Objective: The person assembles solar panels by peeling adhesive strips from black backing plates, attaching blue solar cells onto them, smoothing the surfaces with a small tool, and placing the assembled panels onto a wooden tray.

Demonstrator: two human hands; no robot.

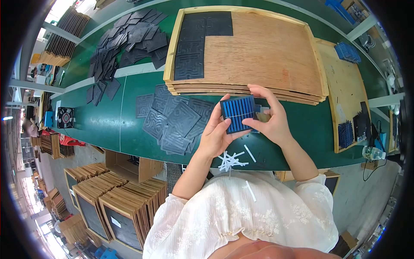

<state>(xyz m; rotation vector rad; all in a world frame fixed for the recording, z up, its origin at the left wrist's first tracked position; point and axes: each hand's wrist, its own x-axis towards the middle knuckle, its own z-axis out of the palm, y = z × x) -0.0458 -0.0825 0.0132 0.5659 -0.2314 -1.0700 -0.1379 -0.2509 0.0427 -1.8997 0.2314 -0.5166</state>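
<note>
Gripping a blue striped block [238,110] from both sides, thumbs [255,124] on its face — hands [277,124] above the green table [101,108].

A workshop, apparently a factory assembly floor. A broad green workbench [97,125] spans the view from 9 to 3 o'clock, with pale bars [363,28] framing it at 10 and 2. Production in batches is shown by the heap of dark flat plates [133,36] at 11 o'clock and the stacked wood-framed trays [248,9] at 1. Similar wood-framed panels [129,200] stand in tight rows on the floor between 7 and 8, near an open cardboard box [148,170] at 8. A boxy fan [65,117] occupies 9 o'clock; grey floor [366,185] shows towards 4.
</note>
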